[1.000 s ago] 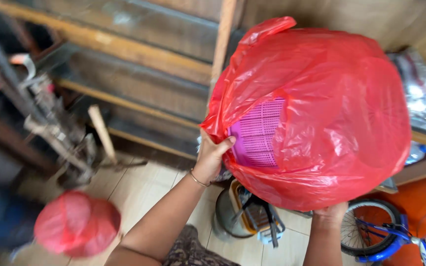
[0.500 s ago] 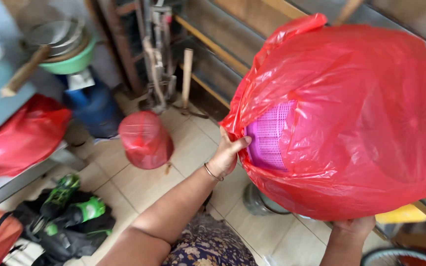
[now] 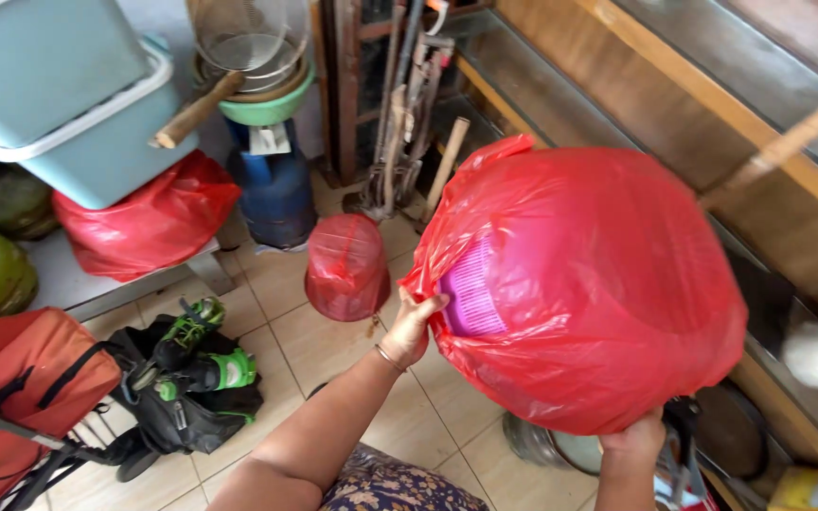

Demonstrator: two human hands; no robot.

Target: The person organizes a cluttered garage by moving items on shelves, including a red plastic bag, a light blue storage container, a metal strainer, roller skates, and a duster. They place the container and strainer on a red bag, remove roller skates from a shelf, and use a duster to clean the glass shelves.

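Cluttered storeroom, beige tiled floor point(image 3: 286, 355)

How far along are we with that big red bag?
Done: the large red plastic bag already covers most of the purple slotted basket. In hand: the left hand grips the bag's open edge beside the basket, and the right hand supports it from below, clear of the tiled floor. Left: the mouth is open, with purple showing through the gap.

light: bright, even daylight | shadows: soft | glare: sheen on red plastic bag point(image 3: 598, 284) | blur: motion smear at right edge
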